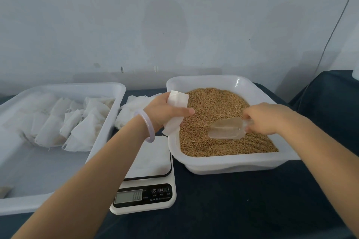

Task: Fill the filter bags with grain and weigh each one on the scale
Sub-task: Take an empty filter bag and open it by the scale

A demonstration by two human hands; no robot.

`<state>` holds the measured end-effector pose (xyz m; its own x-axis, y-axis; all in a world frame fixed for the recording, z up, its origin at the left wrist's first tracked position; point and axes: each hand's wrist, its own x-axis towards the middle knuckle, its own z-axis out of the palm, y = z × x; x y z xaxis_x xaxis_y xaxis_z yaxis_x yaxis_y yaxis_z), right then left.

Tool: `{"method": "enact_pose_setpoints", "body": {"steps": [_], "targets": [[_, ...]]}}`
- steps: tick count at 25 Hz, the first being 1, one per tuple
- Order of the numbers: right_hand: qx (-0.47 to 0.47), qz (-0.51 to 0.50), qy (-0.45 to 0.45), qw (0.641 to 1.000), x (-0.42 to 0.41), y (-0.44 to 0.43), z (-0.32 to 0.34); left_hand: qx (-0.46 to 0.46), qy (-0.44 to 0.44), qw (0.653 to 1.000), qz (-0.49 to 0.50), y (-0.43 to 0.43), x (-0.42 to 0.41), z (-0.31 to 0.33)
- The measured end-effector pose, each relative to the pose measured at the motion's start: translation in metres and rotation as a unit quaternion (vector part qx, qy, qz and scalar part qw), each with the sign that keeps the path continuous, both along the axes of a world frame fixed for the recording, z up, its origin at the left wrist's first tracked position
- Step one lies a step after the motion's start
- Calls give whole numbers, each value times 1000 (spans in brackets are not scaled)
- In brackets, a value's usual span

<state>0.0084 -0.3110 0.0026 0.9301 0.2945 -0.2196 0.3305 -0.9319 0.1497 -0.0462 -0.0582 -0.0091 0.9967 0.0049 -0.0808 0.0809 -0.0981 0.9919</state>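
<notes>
Nearest the camera, two bare forearms were stretched forward over a dark surface [233, 209], and a white scale [149, 163] was seen under the left one, its display [128, 196] reading what looked like 0.0. A pale bracelet [148, 126] was worn on the left wrist. A white filter bag [178, 100] was gripped upright in the left hand [165, 111], held over the near-left corner of the grain tray [233, 164]. The handle of a clear scoop [226, 129] was grasped by the right hand [262, 118], with the scoop's mouth laid on the grain [211, 103] that filled this tray. A heap of white bags [68, 122] was piled in the far part of a left tray [29, 176], and a stack of flat bags [134, 105] was set between the two trays.
</notes>
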Motion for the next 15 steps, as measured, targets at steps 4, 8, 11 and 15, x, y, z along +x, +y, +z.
{"method": "enact_pose_setpoints", "body": {"steps": [4,8,11,15], "targets": [[13,0,-23,1000,5,24,-17,26,-1,1000,13,-3,-1,-1],[131,-10,36,991,12,35,-38,64,-12,998,17,-1,-5,-3],[197,-18,55,979,13,16,-41,97,-31,995,23,3,-7,-5],[173,-27,-24,984,14,-15,-32,119,-68,990,18,-7,-2,-7]]}}
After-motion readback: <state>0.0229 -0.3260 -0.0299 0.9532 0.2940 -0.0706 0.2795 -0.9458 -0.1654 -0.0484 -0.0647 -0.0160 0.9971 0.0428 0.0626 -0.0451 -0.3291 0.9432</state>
